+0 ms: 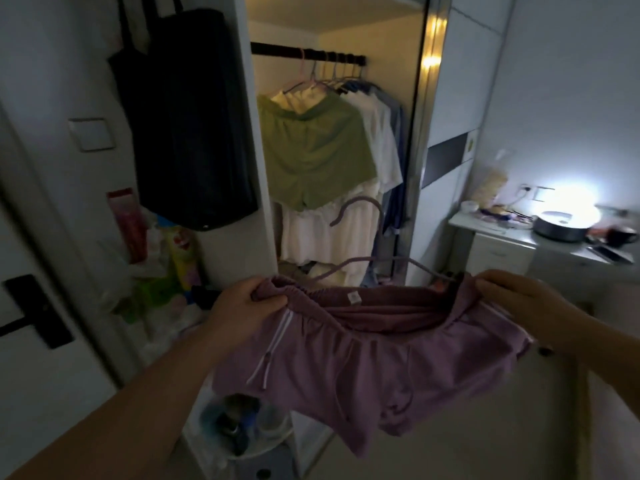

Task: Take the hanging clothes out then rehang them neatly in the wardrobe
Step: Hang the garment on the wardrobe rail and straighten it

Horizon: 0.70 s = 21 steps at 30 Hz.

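Clothes on the wardrobe rail (308, 53) look mostly back in place: we count several hangers crowded toward its right end, with green shorts (304, 152) in front, white garments (367, 133) behind them and something blue at the far side. What we have in hand is a pair of mauve shorts (363, 362), held out in front of the open wardrobe, below the rail and well apart from it. Our left hand (242, 308) grips one end of the waistband, fingers curled round the bunched cloth; our right hand (512, 299) pinches the other end. A mauve hanger (377, 261) sits partly in the waistband, its hook up. We judge these shorts still need seating on the hanger and lifting to the rail. Whether more loose clothes wait out of view, we cannot tell.
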Motion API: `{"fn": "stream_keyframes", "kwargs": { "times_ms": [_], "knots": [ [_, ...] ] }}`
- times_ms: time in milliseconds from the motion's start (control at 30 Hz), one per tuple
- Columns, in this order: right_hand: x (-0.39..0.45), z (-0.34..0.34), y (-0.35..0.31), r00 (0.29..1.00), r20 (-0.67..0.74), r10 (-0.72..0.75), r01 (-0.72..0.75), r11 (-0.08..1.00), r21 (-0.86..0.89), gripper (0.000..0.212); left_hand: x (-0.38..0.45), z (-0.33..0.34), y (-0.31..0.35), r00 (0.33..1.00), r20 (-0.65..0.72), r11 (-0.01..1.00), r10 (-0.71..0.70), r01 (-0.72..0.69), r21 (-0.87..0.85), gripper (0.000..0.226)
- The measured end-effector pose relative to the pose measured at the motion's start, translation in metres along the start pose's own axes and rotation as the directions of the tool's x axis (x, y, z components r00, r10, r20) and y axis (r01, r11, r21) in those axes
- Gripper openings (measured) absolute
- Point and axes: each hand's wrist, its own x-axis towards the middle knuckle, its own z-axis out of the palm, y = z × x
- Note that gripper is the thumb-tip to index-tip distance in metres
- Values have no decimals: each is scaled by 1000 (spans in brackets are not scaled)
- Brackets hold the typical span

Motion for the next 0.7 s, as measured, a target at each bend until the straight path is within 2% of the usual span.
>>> {"fn": "stream_keyframes", "kwargs": {
  "times_ms": [33, 67, 133, 167, 200, 267, 333, 400, 433, 467, 500, 567, 600, 633, 667, 700],
  "knots": [
    [6, -3, 9, 1000, -29, -5, 5, 1000, 7, 61, 14, 6, -1, 1000, 23, 1000, 4, -3, -25, 18],
    [10, -8, 12, 999, -51, 11, -10, 1000, 11, 55, 25, 13, -1, 999, 42, 999, -4, 6, -50, 9],
    [17, -15, 21, 996, -57, 70, -70, 998, 9, 12, 46, 27, -2, 998, 64, 995, 15, -9, -97, 25],
    [24, -21, 31, 992, -84, 90, -92, 996, -19, 37, 55, 35, -1, 998, 63, 994, 29, -22, -109, 32],
    [28, -27, 39, 989, -107, 98, -105, 993, -60, 53, 65, 42, 3, 997, 58, 994, 42, -35, -107, 36],
    [45, -35, 55, 985, -103, 137, -147, 985, -93, 53, 85, 58, 5, 996, 68, 992, 54, -46, -117, 29],
    [62, -43, 59, 983, -128, 130, -142, 986, -88, 35, 109, 72, 6, 996, 59, 993, 67, -61, -106, 8],
    [86, -51, 70, 985, -125, 123, -130, 990, -50, 8, 134, 86, 9, 997, 14, 993, 73, -72, -92, 10],
    [100, -56, 75, 988, -119, 95, -102, 993, -54, 24, 147, 94, 10, 997, -21, 994, 79, -80, -78, 11],
    [116, -60, 80, 987, -134, 91, -101, 992, -71, 24, 158, 100, 15, 995, -51, 994, 90, -92, -50, 10],
    [133, -63, 85, 989, -135, 64, -73, 995, -61, 7, 171, 106, 17, 994, -74, 996, 83, -86, -26, 10],
    [170, -72, 95, 994, -105, 31, -38, 997, -63, 19, 197, 115, 22, 994, -110, 999, 26, -29, -30, 20],
    [188, -74, 98, 996, -88, 25, -29, 999, -42, 11, 210, 119, 21, 991, -131, 999, 2, -6, -33, 27],
    [207, -75, 104, 997, -70, 15, -20, 998, -59, 6, 222, 123, 22, 986, -165, 999, -22, 17, -28, 25],
    [226, -75, 107, 999, -42, -8, 6, 998, -66, 15, 234, 125, 24, 975, -220, 999, -40, 37, -17, 15],
    [244, -74, 108, 1000, -17, -21, 20, 998, -56, 12, 245, 127, 25, 953, -296, 998, -59, 63, 5, 10]
  ]
}}
